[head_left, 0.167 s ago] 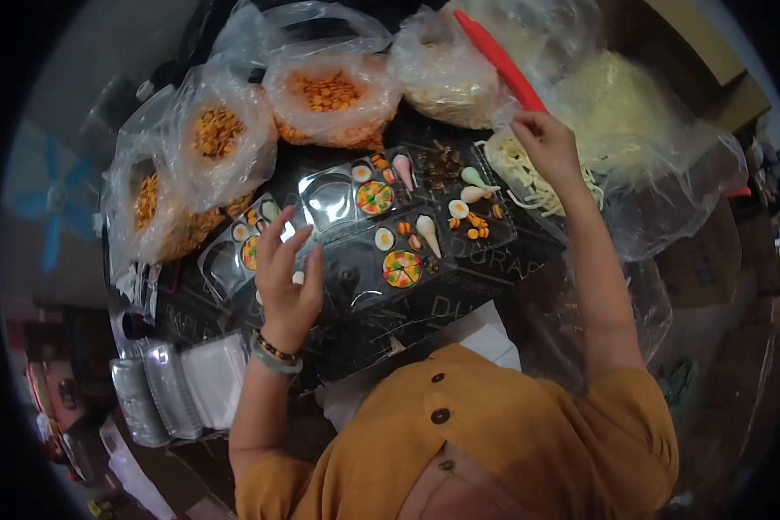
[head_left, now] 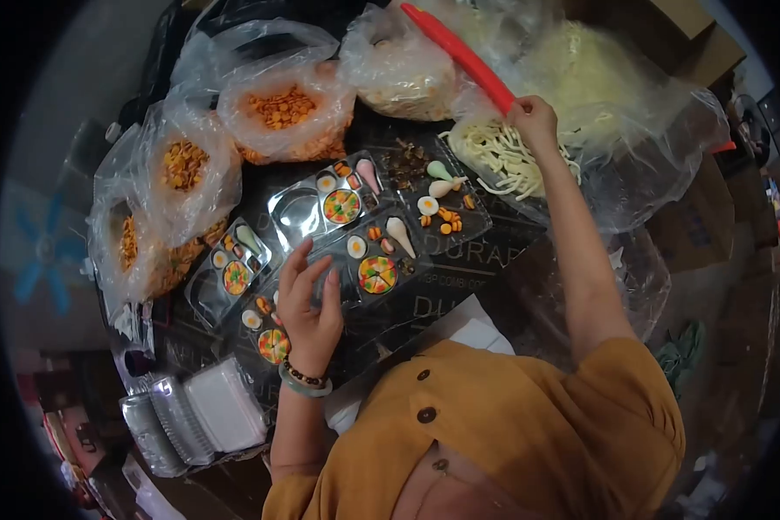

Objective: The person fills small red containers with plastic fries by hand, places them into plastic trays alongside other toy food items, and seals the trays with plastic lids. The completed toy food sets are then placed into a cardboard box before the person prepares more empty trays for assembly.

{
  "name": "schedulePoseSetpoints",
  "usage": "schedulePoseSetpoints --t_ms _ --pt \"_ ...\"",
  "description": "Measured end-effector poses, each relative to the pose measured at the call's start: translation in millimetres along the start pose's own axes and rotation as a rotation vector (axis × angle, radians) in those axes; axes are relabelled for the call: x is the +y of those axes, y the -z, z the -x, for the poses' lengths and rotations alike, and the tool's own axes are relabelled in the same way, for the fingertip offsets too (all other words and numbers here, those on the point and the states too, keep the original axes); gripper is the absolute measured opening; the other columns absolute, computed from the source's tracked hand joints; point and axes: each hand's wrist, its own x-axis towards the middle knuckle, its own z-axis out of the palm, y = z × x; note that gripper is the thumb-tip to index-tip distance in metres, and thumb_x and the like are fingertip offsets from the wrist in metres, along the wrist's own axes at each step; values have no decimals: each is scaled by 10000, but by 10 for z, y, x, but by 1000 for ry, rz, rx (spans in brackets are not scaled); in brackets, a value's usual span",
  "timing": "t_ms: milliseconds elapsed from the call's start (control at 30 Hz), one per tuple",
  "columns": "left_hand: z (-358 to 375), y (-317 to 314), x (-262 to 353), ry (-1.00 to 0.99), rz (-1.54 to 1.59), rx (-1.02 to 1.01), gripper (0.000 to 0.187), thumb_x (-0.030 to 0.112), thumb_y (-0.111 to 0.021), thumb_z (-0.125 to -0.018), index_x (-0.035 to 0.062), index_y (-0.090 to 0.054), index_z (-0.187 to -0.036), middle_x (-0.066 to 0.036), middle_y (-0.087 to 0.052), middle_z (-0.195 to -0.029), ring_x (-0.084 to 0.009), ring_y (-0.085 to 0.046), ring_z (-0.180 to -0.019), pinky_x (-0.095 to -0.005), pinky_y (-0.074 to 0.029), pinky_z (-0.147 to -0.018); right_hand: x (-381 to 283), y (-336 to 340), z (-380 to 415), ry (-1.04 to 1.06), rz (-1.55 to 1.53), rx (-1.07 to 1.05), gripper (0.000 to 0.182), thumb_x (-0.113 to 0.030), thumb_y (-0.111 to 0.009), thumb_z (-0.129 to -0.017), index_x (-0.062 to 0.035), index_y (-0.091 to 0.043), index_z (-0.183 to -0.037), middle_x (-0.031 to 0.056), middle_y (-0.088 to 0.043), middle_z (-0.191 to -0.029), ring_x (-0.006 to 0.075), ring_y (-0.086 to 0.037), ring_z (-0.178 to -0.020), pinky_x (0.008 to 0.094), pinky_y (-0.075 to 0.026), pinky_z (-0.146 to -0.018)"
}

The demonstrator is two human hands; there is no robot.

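Note:
My right hand point(head_left: 533, 126) is closed around the near end of a long red strip point(head_left: 459, 54), which slants up and left past the plastic bags. Just below that hand is a pile of cream-coloured strands point(head_left: 498, 160). With its fingers apart and nothing in them, my left hand point(head_left: 312, 312) hovers over clear plastic trays on the dark surface. One tray point(head_left: 290, 212) bears a small round pizza-like piece point(head_left: 341, 206), a fried-egg piece point(head_left: 326, 182) and a pink cone-shaped piece point(head_left: 367, 175). Similar pieces lie in another tray point(head_left: 377, 276) and one farther left point(head_left: 234, 277).
Open clear bags of orange pieces point(head_left: 282, 108) line the back left. A bag of pale pieces point(head_left: 403, 82) stands behind the trays, and a large clear bag point(head_left: 615, 156) lies at the right. Stacked clear plastic packaging point(head_left: 225, 403) sits at the front left.
The whole view has shifted, so the table things appear farther left. My left hand has moved right and toward me over the trays. My right hand keeps hold of the red strip.

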Motion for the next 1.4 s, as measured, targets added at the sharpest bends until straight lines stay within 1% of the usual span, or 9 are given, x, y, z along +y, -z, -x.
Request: schedulePoseSetpoints --t_ms 200,400,533,633,700,833,900,1200,1400 --pt "-18 -525 38 43 108 -47 138 28 -576 -799 4 -616 -929 -156 -576 -1059 -256 -579 -968 -309 -452 -809 47 -175 -83 277 282 71 402 -295 -690 -673 -78 -585 -995 106 -548 -1014 312 -526 -940 410 -429 -795" --pt "-10 -629 29 81 176 -119 131 11 -563 -801 -11 -608 -922 -145 -600 -999 -238 -603 -906 -285 -467 -757 -46 -219 -349 663 544 241 331 -281 -647 -715 -90 -582 -977 100 -580 -925 299 -550 -866 401 -443 -739" --pt "-1 -688 -18 79 183 -122 130 9 -563 -800 -12 -605 -922 -142 -617 -934 -231 -612 -878 -280 -467 -755 -70 -440 -671 644 274 154 349 -288 -650 -713 -91 -584 -994 110 -605 -904 303 -573 -836 386 -455 -726" --pt "20 -664 12 98 172 -143 129 6 -561 -801 -11 -602 -921 -139 -623 -896 -226 -616 -837 -279 -466 -744 -308 -457 -598 359 -19 143 344 -274 -645 -719 -78 -588 -997 141 -616 -929 312 -590 -834 367 -467 -729" --pt "22 -668 5 142 208 -131 122 6 -554 -806 -11 -599 -918 -124 -621 -870 -202 -613 -773 -267 -468 -701 -357 -436 -551 75 148 -222 370 -254 -648 -716 -62 -573 -1025 148 -614 -966 281 -601 -867 349 -472 -748" --pt "73 -601 15 217 203 -170 114 5 -546 -812 -11 -597 -913 -112 -613 -847 -168 -604 -728 -246 -463 -650 -129 -460 -803 22 -93 -324 374 -219 -632 -736 -56 -547 -1062 132 -611 -981 252 -609 -856 353 -485 -754" --pt "82 -581 24 217 218 -147 109 2 -535 -818 -12 -595 -908 -103 -607 -830 -136 -589 -691 -230 -452 -612 -239 -152 -862 -471 -869 -664 415 -189 -617 -760 -39 -501 -1128 116 -594 -1025 231 -602 -888 363 -500 -762" --pt "47 -553 50 184 241 -164 119 -11 -541 -812 -7 -599 -916 -106 -607 -830 -135 -582 -678 -225 -445 -603 -288 147 -599 -416 -1424 -776 398 -154 -559 -803 -14 -459 -1161 125 -565 -1072 237 -578 -954 388 -507 -772" --pt "47 -561 93 175 236 -162 124 -4 -554 -808 1 -603 -922 -108 -611 -828 -145 -587 -686 -225 -448 -611 -909 -446 -1044 -453 -1388 -939 403 -173 -575 -782 -17 -476 -1140 111 -570 -1046 221 -573 -925 369 -491 -782"
